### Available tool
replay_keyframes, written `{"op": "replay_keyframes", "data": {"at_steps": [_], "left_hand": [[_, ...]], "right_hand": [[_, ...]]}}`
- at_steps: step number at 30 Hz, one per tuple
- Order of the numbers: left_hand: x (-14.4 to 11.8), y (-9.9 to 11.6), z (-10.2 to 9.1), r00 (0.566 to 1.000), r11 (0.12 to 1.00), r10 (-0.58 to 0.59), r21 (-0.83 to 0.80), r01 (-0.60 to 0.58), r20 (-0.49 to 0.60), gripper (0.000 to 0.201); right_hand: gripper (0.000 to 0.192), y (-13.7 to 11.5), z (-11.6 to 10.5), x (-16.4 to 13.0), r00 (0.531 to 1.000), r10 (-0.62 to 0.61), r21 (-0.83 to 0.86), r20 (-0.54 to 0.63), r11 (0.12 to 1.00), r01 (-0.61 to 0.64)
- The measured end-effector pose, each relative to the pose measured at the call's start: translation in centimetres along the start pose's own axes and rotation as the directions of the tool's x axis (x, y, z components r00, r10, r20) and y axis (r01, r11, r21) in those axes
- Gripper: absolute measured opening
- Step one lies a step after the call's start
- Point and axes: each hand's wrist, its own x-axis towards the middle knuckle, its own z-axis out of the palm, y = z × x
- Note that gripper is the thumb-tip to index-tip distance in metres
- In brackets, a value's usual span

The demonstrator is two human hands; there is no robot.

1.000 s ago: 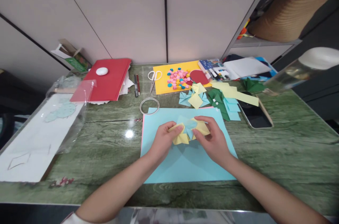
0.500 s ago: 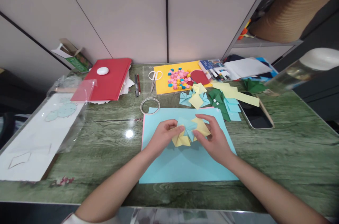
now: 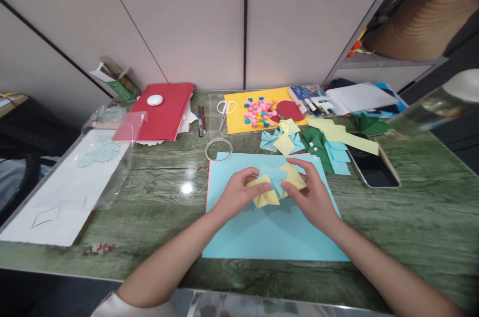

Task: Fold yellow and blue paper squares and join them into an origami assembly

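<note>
Both hands gripped a folded paper piece of yellow and blue, held just above a blue sheet on the green table. The left hand pinched its left side and the right hand its right.

Both forearms reach forward and converge; the left hand and right hand sit close together, fingers curled in a pinching grip.

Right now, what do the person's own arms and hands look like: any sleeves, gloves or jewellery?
Both forearms are bare from the bottom edge to the wrist. The left hand and right hand are gloveless, with no visible rings, watch or bracelet. A pale sleeve edge shows at the left elbow.
</note>
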Motion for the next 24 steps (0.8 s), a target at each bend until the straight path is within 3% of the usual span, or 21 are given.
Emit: {"op": "replay_keyframes", "data": {"at_steps": [7,16,24], "left_hand": [[0.39,-0.57,-0.18,0.997,0.998,0.023,0.065,-0.018,-0.076,0.030],[0.05,-0.26,0.42,0.994,0.994,0.004,-0.107,-0.016,-0.111,0.027],[0.25,-0.24,0.31,0.996,0.987,-0.036,-0.161,0.023,-0.079,0.034]], "right_hand": [[0.043,0.26,-0.17,0.27,0.999,0.008,0.024,-0.050,1.000,-0.007],[0.042,0.05,-0.08,0.00,0.998,-0.003,0.017,-0.056,1.000,0.004],[0.044,0.21,-0.03,0.22,0.999,0.042,0.053,-0.029,0.998,-0.040]]}}
